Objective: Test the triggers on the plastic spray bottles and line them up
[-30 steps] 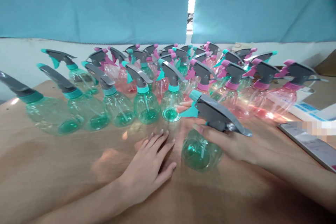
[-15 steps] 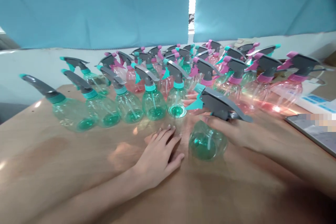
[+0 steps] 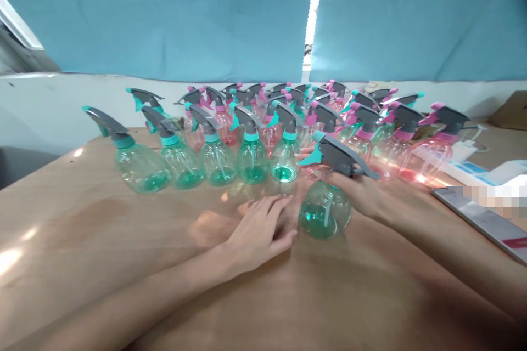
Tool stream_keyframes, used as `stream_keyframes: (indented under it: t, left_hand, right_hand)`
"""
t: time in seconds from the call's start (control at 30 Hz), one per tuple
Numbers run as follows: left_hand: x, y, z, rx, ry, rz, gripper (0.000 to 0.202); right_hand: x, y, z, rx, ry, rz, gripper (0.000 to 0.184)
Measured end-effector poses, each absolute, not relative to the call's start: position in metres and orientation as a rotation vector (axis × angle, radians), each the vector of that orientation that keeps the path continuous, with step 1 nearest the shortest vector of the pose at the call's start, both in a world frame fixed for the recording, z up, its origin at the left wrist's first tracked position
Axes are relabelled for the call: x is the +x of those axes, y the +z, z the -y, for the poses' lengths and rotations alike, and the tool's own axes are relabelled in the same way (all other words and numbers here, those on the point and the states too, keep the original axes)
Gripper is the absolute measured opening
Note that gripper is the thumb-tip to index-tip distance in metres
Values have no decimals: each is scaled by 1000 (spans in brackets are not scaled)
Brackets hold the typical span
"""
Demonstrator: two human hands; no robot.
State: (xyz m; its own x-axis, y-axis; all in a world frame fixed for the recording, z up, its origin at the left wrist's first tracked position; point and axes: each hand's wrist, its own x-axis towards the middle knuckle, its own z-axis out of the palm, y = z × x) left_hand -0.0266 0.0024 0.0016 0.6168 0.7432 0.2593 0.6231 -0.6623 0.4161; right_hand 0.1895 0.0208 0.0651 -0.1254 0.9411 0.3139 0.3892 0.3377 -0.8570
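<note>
Nearest to me stands a clear green spray bottle [image 3: 323, 216] with a grey head and a turquoise trigger, upright on the table. My right hand [image 3: 362, 192] is wrapped round its neck from the right, the thumb in front and the other fingers partly hidden behind the head. Palm down on the wood just left of that bottle lies my left hand [image 3: 259, 233], its fingers stretched out and holding nothing. Just beyond my hands is a front row of green spray bottles [image 3: 252, 159], continued on the right by pink spray bottles [image 3: 405, 145].
More green and pink bottles crowd behind the front row. To the right lie a flat grey device [image 3: 473, 216] and a white power strip [image 3: 469, 173]. A blue curtain [image 3: 185, 22] hangs over the wall behind the wooden table [image 3: 82, 230].
The view has shifted, so the bottles on the left appear farther right. My right hand keeps its hold on the bottle; my left hand still rests beside it, its fingers closer to the bottle.
</note>
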Motion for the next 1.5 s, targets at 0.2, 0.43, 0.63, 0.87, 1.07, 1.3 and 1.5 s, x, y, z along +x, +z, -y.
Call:
stream_keyframes:
  t: [0.2, 0.43, 0.63, 0.87, 1.07, 1.3, 1.5]
  left_hand:
    - [-35, 4, 16, 2413, 851, -1051, 65]
    - [-79, 7, 48, 2361, 937, -1137, 80]
    - [-123, 25, 63, 2366, 1060, -1436, 79]
    - [-175, 32, 83, 2222, 1166, -1796, 66]
    - [-229, 38, 90, 2174, 1092, -1984, 70]
    - [-300, 48, 56, 2005, 1171, -2056, 61]
    - [-341, 47, 4, 1917, 1177, -2150, 61]
  right_hand:
    - [154, 71, -6, -1158, 886, 1653, 14]
    - [84, 63, 3, -946, 1001, 1673, 19]
    - [12, 58, 7, -755, 1016, 1694, 20]
    - [-63, 60, 8, -592, 1031, 1783, 17]
    - [-86, 79, -12, -504, 994, 2153, 31]
    - [-76, 138, -41, -678, 722, 2217, 39]
    - [-95, 171, -73, -771, 156, 2351, 37]
